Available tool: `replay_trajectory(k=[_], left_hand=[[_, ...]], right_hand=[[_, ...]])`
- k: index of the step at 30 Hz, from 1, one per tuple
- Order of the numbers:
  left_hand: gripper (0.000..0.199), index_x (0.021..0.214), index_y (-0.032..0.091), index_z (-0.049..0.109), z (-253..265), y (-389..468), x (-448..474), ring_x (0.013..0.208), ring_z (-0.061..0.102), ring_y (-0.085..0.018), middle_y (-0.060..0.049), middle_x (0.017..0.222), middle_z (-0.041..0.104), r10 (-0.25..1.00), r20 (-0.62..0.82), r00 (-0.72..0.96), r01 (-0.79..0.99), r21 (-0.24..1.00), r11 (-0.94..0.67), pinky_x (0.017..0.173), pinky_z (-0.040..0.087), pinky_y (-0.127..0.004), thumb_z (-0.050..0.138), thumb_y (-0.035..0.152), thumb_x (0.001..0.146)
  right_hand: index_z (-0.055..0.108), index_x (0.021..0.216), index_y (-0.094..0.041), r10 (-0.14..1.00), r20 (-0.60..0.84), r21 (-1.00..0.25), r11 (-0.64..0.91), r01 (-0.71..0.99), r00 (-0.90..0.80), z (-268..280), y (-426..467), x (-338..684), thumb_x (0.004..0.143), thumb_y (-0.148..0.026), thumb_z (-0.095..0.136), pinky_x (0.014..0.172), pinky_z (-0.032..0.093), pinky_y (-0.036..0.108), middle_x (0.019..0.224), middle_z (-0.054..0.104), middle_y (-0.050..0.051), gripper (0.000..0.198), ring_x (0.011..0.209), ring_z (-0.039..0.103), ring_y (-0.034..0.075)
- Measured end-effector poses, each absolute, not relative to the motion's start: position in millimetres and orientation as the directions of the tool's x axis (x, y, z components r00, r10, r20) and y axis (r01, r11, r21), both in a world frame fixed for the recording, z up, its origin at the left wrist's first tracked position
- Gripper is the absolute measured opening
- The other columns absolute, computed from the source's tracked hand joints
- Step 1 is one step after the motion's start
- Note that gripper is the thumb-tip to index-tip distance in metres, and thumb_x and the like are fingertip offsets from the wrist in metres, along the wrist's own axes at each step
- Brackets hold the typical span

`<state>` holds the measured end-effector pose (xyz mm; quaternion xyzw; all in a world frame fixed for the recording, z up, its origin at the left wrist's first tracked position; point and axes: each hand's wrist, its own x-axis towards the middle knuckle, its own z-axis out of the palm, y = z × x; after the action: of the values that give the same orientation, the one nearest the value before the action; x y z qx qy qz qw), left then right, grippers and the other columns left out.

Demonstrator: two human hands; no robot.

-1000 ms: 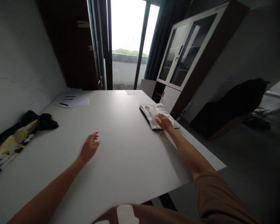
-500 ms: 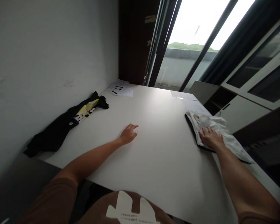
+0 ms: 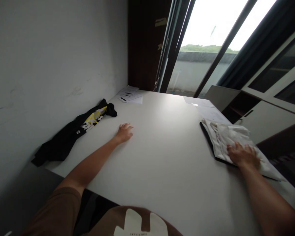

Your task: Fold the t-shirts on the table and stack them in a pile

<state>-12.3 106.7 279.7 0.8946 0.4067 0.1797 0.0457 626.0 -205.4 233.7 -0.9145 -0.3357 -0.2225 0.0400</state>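
My right hand [image 3: 243,154] lies flat with spread fingers on a folded white garment [image 3: 232,132] at the table's right side. Under the white cloth shows the edge of something black [image 3: 207,141], perhaps another folded garment. My left hand [image 3: 124,132] is over the white table [image 3: 162,157], left of its middle, fingers apart and holding nothing. To its left, a black garment [image 3: 61,141] with a yellow and white print lies bunched along the wall side of the table.
Printed papers [image 3: 130,95] lie at the far left corner of the table. More sheets [image 3: 206,108] are at the far right. A wall [image 3: 51,59] borders the left side; a white cabinet [image 3: 267,118] and a glass sliding door [image 3: 199,65] stand beyond.
My left hand has moved left, toward the black garment. My right hand has shifted right and nearer on the white garment. The view has turned slightly left.
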Motion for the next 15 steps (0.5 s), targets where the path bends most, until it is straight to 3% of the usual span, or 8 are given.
replay_trajectory(k=[3, 7, 10, 15], left_hand=[[0.047, 0.136, 0.014, 0.06, 291.8, 148.1, -70.1, 0.137, 0.042, -0.037, -0.02, 0.151, 0.047, 0.892, 0.264, 0.367, 0.904, 0.125, -0.409, 0.118, 0.025, -0.055, 0.057, 0.031, 0.093], [0.05, 0.138, 0.011, 0.055, 309.1, 173.4, -147.5, 0.128, 0.049, -0.038, -0.022, 0.139, 0.055, 0.956, 0.269, 0.118, 0.991, 0.035, -0.132, 0.105, 0.038, -0.048, 0.056, 0.031, 0.092], [0.046, 0.134, 0.01, 0.056, 321.3, 173.5, -177.5, 0.123, 0.054, -0.037, -0.023, 0.134, 0.058, 0.978, 0.208, 0.033, 0.999, 0.028, -0.04, 0.099, 0.043, -0.045, 0.053, 0.031, 0.094], [0.035, 0.124, 0.005, 0.059, 329.3, 171.1, -163.8, 0.11, 0.063, -0.037, -0.028, 0.122, 0.065, 0.995, 0.101, 0.011, 0.996, 0.083, -0.02, 0.088, 0.048, -0.045, 0.042, 0.021, 0.098]], right_hand=[[0.074, 0.127, -0.017, 0.559, 0.611, 0.064, -0.741, 0.669, 0.561, 233.6, -200.4, 599.7, 0.092, -0.045, 0.035, 0.101, 0.029, 0.054, 0.145, 0.049, 0.025, 0.06, 0.14, 0.036, 0.037], [0.075, 0.126, -0.023, 0.474, 0.759, -0.033, -0.656, 0.754, 0.446, 239.8, -195.2, 565.4, 0.09, -0.036, 0.038, 0.1, 0.03, 0.055, 0.14, 0.055, 0.023, 0.053, 0.136, 0.043, 0.036], [0.071, 0.131, -0.025, 0.445, 0.789, -0.079, -0.611, 0.788, 0.424, 249.2, -191.3, 541.0, 0.094, -0.035, 0.038, 0.103, 0.028, 0.056, 0.148, 0.049, 0.022, 0.05, 0.141, 0.04, 0.035], [0.074, 0.121, -0.018, 0.559, 0.75, 0.011, -0.544, 0.839, 0.353, 264.6, -171.4, 500.9, 0.099, -0.04, 0.034, 0.112, 0.029, 0.052, 0.156, 0.04, 0.02, 0.05, 0.151, 0.025, 0.031]])
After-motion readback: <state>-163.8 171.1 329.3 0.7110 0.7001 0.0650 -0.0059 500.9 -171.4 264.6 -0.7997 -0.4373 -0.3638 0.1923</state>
